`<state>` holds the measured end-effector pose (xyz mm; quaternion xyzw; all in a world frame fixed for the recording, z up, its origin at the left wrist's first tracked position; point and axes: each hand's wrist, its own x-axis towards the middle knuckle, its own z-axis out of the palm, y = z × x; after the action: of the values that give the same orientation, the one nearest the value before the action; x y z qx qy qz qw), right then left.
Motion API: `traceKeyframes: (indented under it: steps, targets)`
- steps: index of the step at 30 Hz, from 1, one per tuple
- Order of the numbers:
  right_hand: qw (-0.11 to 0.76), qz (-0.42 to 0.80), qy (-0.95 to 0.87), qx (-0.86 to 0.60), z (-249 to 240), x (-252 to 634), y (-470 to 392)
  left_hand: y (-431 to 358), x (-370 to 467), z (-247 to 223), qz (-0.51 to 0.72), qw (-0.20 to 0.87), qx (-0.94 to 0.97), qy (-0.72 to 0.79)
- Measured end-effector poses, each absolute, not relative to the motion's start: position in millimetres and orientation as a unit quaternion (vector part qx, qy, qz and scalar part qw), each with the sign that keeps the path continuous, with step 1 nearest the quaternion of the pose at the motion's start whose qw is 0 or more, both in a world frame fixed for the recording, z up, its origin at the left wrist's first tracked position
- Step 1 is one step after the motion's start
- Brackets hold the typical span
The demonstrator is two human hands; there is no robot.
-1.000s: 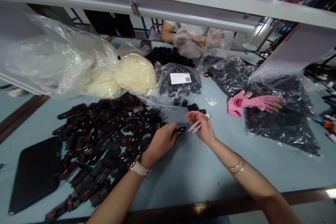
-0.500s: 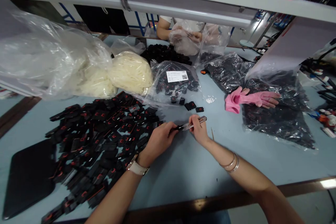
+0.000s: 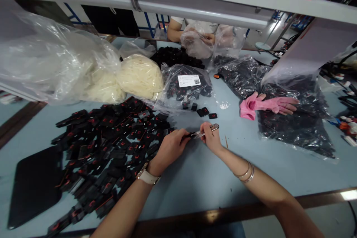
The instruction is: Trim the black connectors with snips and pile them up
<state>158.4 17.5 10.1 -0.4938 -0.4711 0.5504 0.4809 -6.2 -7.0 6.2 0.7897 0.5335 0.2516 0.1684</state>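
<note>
Near the middle of the blue table, my left hand [image 3: 173, 145] pinches a small black part [image 3: 192, 134], mostly hidden by the fingers. My right hand [image 3: 211, 138] is closed around metal tweezers [image 3: 213, 127], whose tips touch or nearly touch the black part. Left of my left hand spreads a large pile of black parts with red marks [image 3: 111, 152]. Just beyond my hands, a few loose black parts [image 3: 212, 115] lie on the table, and small white pieces [image 3: 224, 105] form a little heap farther back.
Bags of pale yellow pieces [image 3: 141, 78] and a labelled clear bag [image 3: 181, 93] stand behind. Pink gloves [image 3: 249, 107] rest by dark bags [image 3: 295, 130] at right. A black tray [image 3: 36, 189] is at left. Across the table, a person's hands [image 3: 208, 39] hold clear plastic.
The view has shifted very slightly. Both hands keep nearly the same pose, with the black part and tweezers still held.
</note>
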Motion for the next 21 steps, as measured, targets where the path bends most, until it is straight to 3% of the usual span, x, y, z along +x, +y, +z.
traceKeyframes:
  steps: [21]
  targets:
    - [0.442, 0.483, -0.577, -0.489, -4, 157, 10, -8, -4, 9, 0.232, 0.158, 0.797, 0.535]
